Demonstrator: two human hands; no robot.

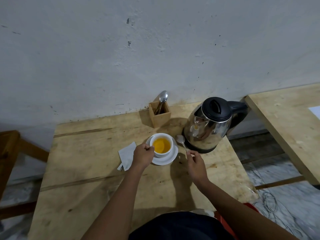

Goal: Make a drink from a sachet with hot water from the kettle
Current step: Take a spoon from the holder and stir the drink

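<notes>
A white cup [161, 153] full of orange-yellow drink stands on a white saucer [170, 157] in the middle of the wooden table [86, 170]. My left hand [142, 155] grips the cup's handle on its left side. My right hand [195, 163] pinches the handle end of a metal spoon [181, 140], whose bowl lies between the saucer and the kettle. The steel kettle [210, 125] with a black lid and handle stands just right of the cup. White torn sachets [127, 155] lie on the table left of the cup, partly under my left wrist.
A small wooden holder [160, 115] with another spoon [163, 97] stands at the back against the wall. A second wooden table [285, 122] lies to the right across a gap. A wooden chair frame [10, 153] is at far left. Cables lie on the floor at lower right.
</notes>
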